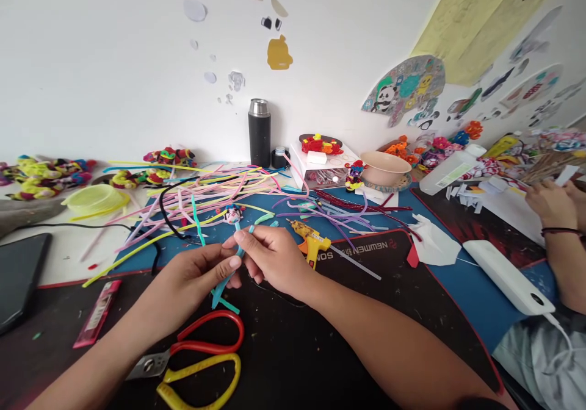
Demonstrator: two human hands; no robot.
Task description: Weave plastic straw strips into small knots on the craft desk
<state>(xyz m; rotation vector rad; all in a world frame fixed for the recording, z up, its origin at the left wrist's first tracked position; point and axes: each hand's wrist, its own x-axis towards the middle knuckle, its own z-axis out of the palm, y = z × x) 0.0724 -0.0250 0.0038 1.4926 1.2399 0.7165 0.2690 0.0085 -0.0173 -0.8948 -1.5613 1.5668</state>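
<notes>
A small doll made of pipe cleaners, with a pinkish round head and dark top, stands up above my fingertips. Light blue pipe cleaners run down from it between both hands. My left hand is closed, pinching the blue strands between thumb and fingers. My right hand, also closed, grips them just under the doll's head. A teal pipe cleaner sticks up beside the left fingers, and a teal end shows below. Scissors with red and yellow handles lie under my left wrist.
A yellow glue gun lies right of my hands. Behind are loose pastel pipe cleaners, a black thermos and a beige bowl. A white power bank sits at right, near another person's hands.
</notes>
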